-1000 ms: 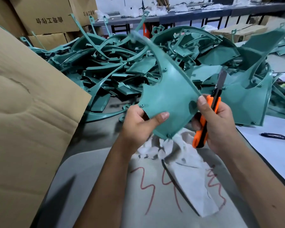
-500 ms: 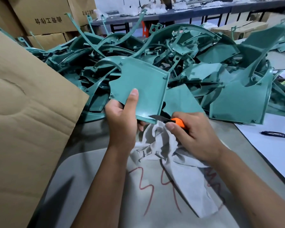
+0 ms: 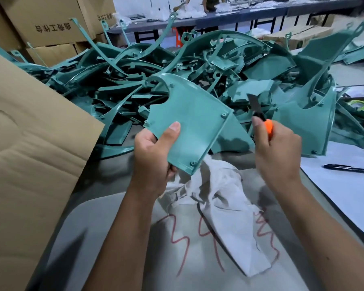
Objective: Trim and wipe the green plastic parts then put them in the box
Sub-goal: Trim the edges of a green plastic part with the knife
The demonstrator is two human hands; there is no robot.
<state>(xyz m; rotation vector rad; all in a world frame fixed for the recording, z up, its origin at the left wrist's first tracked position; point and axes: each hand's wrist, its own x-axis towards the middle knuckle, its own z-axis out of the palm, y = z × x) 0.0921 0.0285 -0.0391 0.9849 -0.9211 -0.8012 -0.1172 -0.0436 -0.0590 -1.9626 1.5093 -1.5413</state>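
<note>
Left hand [image 3: 153, 153] holds a green plastic part [image 3: 189, 124] by its lower left corner, thumb flat on the face, fingers curled behind the edge; firm hold, part tilted up toward the camera. Right hand [image 3: 275, 152] grips an orange utility knife [image 3: 263, 120], fingers wrapped round the handle, blade pointing up and away.

Change: half a second ago the blade sat against the part's lower edge, just right of the left-hand grip. Now the knife has lifted off and sits well to the right of the part, apart from it, no contact. The part has also rotated a little in the left hand, with the right straight edge and its corner bosses now turned toward the knife.

Read: one trim pass along the bottom edge looks finished, and the hand is probably repositioning for the next edge or checking it. Can't tell whether any flash remains; too small to see.

White rag [image 3: 216, 198] lies crumpled just below the left-hand grip, on the grey table [image 3: 114, 238], untouched, so the wipe is not yet done. Cardboard box [image 3: 36, 143] flap is just left of the left hand; nothing is going in yet. Big pile of green parts [image 3: 208, 66] sits beyond both hands, so plenty is left. Black pen [image 3: 349, 169] lies right of the knife hand.

Early-to-mid cycle for this piece: trim ongoing, wipe and boxing pending.
</note>
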